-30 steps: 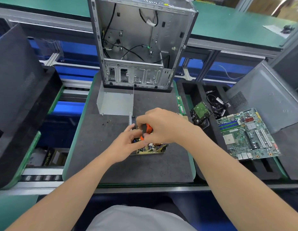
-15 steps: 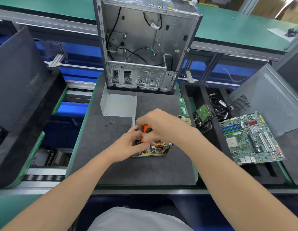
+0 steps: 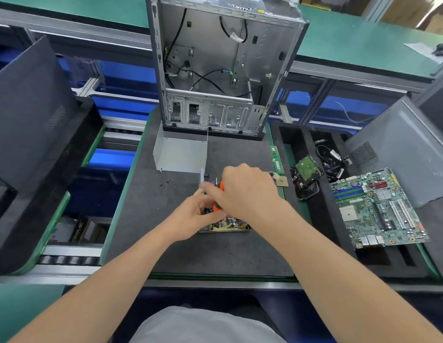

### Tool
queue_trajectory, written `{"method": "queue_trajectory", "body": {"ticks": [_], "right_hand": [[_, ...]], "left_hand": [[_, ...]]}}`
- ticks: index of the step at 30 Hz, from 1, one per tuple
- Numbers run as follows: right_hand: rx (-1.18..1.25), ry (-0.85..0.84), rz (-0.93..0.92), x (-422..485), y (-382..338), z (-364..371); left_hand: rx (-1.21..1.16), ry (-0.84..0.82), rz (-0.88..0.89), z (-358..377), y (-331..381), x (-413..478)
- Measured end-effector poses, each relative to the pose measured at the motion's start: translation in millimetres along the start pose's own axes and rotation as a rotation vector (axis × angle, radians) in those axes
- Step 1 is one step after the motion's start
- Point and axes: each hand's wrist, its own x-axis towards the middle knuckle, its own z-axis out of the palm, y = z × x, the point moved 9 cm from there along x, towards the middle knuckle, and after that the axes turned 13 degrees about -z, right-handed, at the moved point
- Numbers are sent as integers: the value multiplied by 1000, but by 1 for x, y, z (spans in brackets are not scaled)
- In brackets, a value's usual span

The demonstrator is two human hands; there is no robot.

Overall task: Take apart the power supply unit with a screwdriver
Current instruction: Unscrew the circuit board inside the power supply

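The opened power supply unit [image 3: 229, 224] lies in the middle of the dark mat, its circuit board with small components showing under my hands. Its grey metal cover [image 3: 179, 154] lies apart, farther back on the mat. My right hand [image 3: 245, 191] grips an orange-handled screwdriver [image 3: 221, 186] held upright over the board; the tip is hidden. My left hand [image 3: 194, 214] holds the unit's left side, its fingers curled beside the screwdriver's lower end. Three small dark screws [image 3: 166, 182] lie loose left of the unit.
An empty computer case [image 3: 223, 68] stands upright at the mat's back edge. A memory stick [image 3: 276, 159] and a CPU chip [image 3: 282, 181] lie at the right edge. The black foam tray holds a hard drive [image 3: 306, 170], cables [image 3: 333, 159] and a motherboard [image 3: 376, 206]. Case panels lean left and right.
My hands stay on the unit and the screwdriver; the right hand has shifted slightly on the handle. The view has tilted a little, so everything sits lower in frame.
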Motion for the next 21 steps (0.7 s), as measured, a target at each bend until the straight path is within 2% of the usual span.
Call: {"method": "queue_trajectory", "body": {"ticks": [2, 8, 16, 19, 21], "right_hand": [[128, -54, 19, 3, 0, 13], [396, -177, -204, 7, -12, 16], [297, -312, -616, 5, -30, 5], [263, -322, -646, 0, -30, 0], [240, -269, -601, -3, -29, -5]], "left_hand": [[-4, 9, 23, -1, 0, 1], [46, -29, -36, -2, -5, 3], [-27, -11, -46, -4, -1, 1], [-30, 6, -44, -4, -3, 1], [-41, 11, -38, -3, -3, 1]]}}
